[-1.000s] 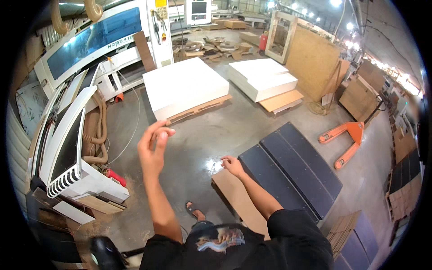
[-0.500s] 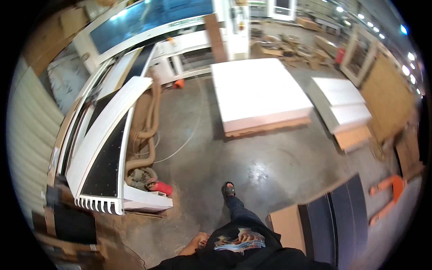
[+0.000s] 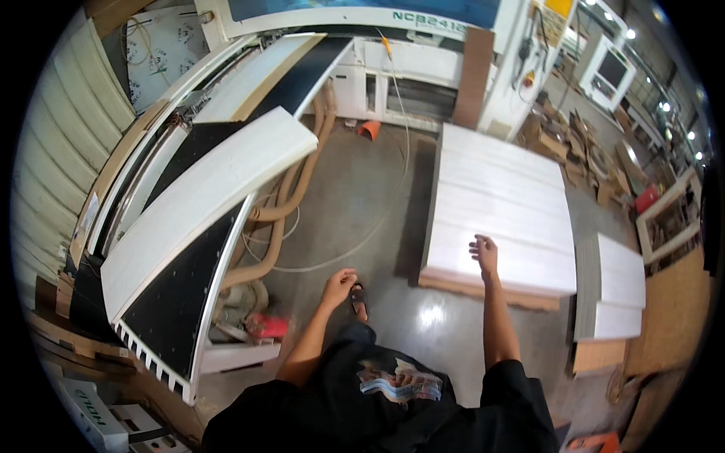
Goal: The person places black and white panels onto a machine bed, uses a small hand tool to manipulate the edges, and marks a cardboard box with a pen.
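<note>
My left hand point(image 3: 340, 288) hangs in front of my body above the floor, its fingers loosely bent and nothing seen in them. Farther forward, my right hand point(image 3: 485, 253) reaches out with its fingers apart and empty. It appears over the near part of a large stack of white panels point(image 3: 498, 204); I cannot tell whether it touches them. On the left, a long white panel point(image 3: 211, 204) lies at an angle across the black bed point(image 3: 177, 302) of a big machine. A second board point(image 3: 260, 75) with a tan edge lies farther along that bed.
Brown hoses point(image 3: 279, 226) run beside the machine, near a red cylinder point(image 3: 266, 326). A thin pale hose point(image 3: 362, 241) curves across the floor. An orange cone-shaped piece point(image 3: 369, 130) lies by the machine's base. A smaller stack of white panels point(image 3: 615, 283) stands at the right.
The view has swung, and the large stack now sits farther right and nearer. Both my forearms have come up into view, with my right hand newly visible. The dark panels at lower right are gone from sight.
</note>
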The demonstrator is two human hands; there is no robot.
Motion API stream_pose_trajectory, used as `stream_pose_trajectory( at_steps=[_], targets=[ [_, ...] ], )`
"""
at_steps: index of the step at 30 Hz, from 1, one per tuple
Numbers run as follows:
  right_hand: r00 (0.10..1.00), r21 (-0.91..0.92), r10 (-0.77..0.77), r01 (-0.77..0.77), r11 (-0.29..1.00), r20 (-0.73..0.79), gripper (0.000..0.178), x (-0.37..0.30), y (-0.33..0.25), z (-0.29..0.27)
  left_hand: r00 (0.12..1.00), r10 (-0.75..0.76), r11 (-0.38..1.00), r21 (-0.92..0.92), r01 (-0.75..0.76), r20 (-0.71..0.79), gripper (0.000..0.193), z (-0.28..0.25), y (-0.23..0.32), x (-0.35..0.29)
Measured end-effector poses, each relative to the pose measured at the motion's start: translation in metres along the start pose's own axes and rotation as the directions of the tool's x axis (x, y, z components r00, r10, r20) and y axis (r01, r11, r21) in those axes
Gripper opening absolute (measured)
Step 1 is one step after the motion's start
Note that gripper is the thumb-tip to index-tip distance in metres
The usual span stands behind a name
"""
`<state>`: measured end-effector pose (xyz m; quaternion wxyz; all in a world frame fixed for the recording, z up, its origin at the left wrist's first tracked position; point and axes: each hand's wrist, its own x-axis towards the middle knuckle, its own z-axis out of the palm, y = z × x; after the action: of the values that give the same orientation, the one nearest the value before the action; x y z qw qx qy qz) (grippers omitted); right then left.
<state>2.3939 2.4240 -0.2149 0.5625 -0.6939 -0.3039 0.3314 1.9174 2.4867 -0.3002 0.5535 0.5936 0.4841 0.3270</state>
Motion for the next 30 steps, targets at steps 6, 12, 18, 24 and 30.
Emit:
stream_pose_trajectory(
  at_steps=[6,12,18,24,30],
  targets=[
    [0.998,-0.082,0.06,-0.058,0.995,0.02,0.044,0.133,0.059,0.053,0.961,0.176,0.978,0.072,-0.196,0.214,0.029,-0.006,0.196,0.179],
    [0.588,-0.576,0.694,-0.421,0.701,0.416,0.032,0.054,0.225,0.092,0.872,0.465,0.838,0.393,-0.378,-0.153,0.024,-0.104,0.304,0.347],
    [0.622,-0.61,0.655,-0.334,0.718,0.43,0.033,0.234,0.219,0.161,0.819,0.424,0.819,0.549,-0.165,-0.386,0.021,-0.188,0.315,0.509],
    [0.859,-0.524,0.235,0.044,0.85,0.454,0.035,0.573,0.222,0.182,0.882,0.299,0.904,0.404,-0.139,-0.365,0.024,-0.157,0.355,0.669],
    [0.942,-0.176,0.029,0.032,0.984,0.335,0.034,0.983,-0.035,0.342,0.795,0.471,0.837,0.479,-0.265,-0.382,0.03,-0.166,0.377,0.805]
  ],
)
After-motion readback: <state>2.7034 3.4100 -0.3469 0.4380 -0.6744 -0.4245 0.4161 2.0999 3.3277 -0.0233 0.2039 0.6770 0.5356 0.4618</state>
